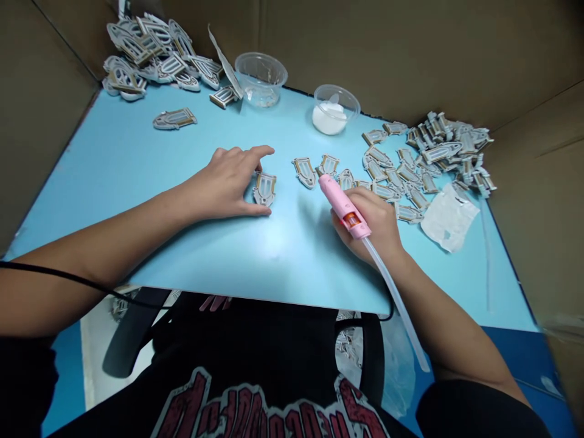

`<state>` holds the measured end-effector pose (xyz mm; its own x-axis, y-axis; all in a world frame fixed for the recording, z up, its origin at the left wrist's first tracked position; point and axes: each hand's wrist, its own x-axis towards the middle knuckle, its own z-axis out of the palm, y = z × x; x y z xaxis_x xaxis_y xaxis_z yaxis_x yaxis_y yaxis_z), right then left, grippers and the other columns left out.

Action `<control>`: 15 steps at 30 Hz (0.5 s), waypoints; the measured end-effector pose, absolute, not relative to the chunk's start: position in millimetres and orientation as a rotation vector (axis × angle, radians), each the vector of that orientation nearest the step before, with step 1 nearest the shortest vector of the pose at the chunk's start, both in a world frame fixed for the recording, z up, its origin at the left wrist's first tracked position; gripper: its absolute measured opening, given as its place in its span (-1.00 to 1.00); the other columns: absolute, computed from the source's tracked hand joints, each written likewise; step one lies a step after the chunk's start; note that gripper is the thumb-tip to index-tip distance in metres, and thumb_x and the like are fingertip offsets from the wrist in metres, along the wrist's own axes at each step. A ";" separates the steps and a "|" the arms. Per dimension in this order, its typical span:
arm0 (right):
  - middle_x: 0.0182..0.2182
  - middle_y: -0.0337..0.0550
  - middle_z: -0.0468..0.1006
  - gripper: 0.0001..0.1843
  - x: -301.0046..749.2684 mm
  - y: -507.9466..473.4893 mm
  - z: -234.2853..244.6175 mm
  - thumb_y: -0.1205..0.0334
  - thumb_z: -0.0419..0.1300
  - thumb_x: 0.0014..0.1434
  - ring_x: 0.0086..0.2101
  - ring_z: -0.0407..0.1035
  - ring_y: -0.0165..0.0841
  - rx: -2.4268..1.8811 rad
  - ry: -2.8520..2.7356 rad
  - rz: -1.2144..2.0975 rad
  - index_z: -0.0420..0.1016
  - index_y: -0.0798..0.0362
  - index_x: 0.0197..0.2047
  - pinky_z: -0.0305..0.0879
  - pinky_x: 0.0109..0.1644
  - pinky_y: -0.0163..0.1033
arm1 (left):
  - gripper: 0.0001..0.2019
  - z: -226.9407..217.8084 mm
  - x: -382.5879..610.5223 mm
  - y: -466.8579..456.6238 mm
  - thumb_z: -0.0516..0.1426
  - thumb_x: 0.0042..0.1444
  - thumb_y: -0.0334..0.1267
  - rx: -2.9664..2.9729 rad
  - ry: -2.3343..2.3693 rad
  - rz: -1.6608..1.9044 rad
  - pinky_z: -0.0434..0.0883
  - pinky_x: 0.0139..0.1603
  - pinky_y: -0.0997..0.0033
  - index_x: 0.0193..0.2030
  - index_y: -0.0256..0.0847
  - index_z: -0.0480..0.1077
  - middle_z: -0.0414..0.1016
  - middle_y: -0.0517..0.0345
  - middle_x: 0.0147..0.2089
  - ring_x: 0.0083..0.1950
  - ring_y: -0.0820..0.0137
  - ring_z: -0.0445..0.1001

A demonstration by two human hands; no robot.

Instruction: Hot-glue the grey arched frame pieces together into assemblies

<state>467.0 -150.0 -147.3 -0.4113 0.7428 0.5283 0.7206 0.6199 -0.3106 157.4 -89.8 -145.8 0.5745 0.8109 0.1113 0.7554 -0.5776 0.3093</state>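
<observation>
The pink hot glue gun (342, 204) is gripped firmly in the closed right hand (367, 225), its nozzle directed away from the palm — a steady hold. The half-open left hand (225, 185) is placed around one grey-and-gold arched piece (265, 188). One clear plastic bowl (261, 79) and one bowl of white powder (336, 109) stand far; the far-left pile (150, 61) and right pile (449, 146) cannot be counted.

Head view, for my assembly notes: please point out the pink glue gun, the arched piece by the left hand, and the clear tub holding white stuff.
Pink glue gun (343, 205): head view, on its barrel.
Arched piece (264, 190): head view, on its front face.
Clear tub (353, 103): head view, on its rim.
</observation>
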 end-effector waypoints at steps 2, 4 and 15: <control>-0.27 -0.09 0.63 -0.96 469.0 -146.7 -148.4 0.23 0.21 0.19 -0.31 0.50 -0.21 -1.187 -2.195 0.009 0.43 -0.05 -0.31 0.37 -0.28 -0.14 | 0.02 -150.9 156.8 -86.7 0.28 0.09 0.26 2.491 1.424 0.288 0.27 0.34 -0.14 0.54 -0.11 -0.07 0.40 -0.15 0.28 0.33 -0.16 0.35; -0.27 -0.08 0.63 -0.94 470.3 -144.4 -149.4 0.19 0.21 0.20 -0.31 0.50 -0.20 -1.208 -2.187 0.000 0.43 -0.05 -0.31 0.38 -0.27 -0.13 | 0.00 -156.4 154.3 -82.2 0.23 0.15 0.23 2.440 1.497 0.304 0.26 0.36 -0.15 0.57 -0.12 -0.13 0.32 -0.19 0.37 0.40 -0.19 0.28; -0.27 -0.05 0.63 -0.94 474.7 -138.5 -150.7 0.17 0.20 0.21 -0.24 0.49 -0.14 -1.273 -2.178 0.005 0.43 -0.06 -0.27 0.40 -0.20 -0.07 | -0.22 -171.3 143.9 -63.6 0.17 0.18 -0.02 2.407 1.356 0.572 0.29 0.30 -0.15 0.50 -0.13 0.07 0.49 -0.10 0.25 0.22 -0.02 0.41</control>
<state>474.7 -138.5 -150.7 -0.3526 0.7917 0.4990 0.7894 0.5379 -0.2957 143.9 -63.6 -171.3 0.4695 0.8632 0.1859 0.7353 -0.4987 0.4590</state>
